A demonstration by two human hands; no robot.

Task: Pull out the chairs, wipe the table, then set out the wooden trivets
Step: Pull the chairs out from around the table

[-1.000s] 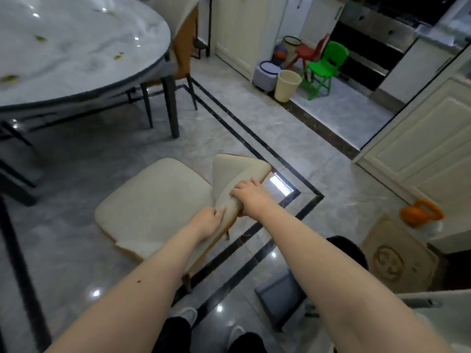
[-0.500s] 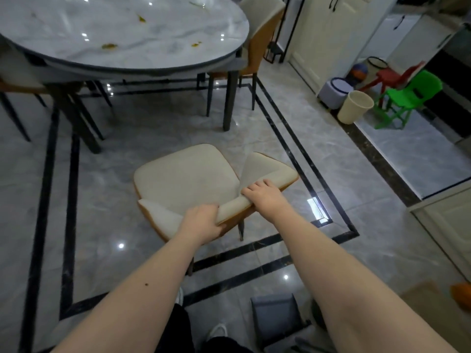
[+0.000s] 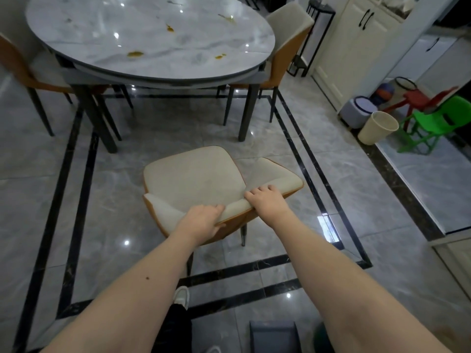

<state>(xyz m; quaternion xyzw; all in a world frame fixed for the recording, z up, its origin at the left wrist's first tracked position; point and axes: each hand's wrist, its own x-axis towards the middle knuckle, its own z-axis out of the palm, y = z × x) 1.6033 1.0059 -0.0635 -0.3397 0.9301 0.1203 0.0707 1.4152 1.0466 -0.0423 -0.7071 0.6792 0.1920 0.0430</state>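
Note:
A cream-cushioned chair [image 3: 193, 177] with an orange shell stands on the tiled floor, well out from the round marble table [image 3: 107, 29]. My left hand [image 3: 201, 221] grips the top edge of its backrest. My right hand [image 3: 265, 200] grips the same edge further right, fingers curled over the cushion. The tabletop carries several yellow-brown stains [image 3: 135, 54]. No trivets or cloth are in view.
A second chair [image 3: 288, 34] is tucked under the table's right side, another chair [image 3: 17, 67] at its left. A cream bin [image 3: 377, 127], a grey stool [image 3: 356, 110] and green and red plastic chairs [image 3: 433, 123] stand at the right by white cabinets [image 3: 356, 47].
The chair has turned with its seat towards the table, and my view has swung left, bringing the whole table into sight. Both hands keep their grip on the backrest.

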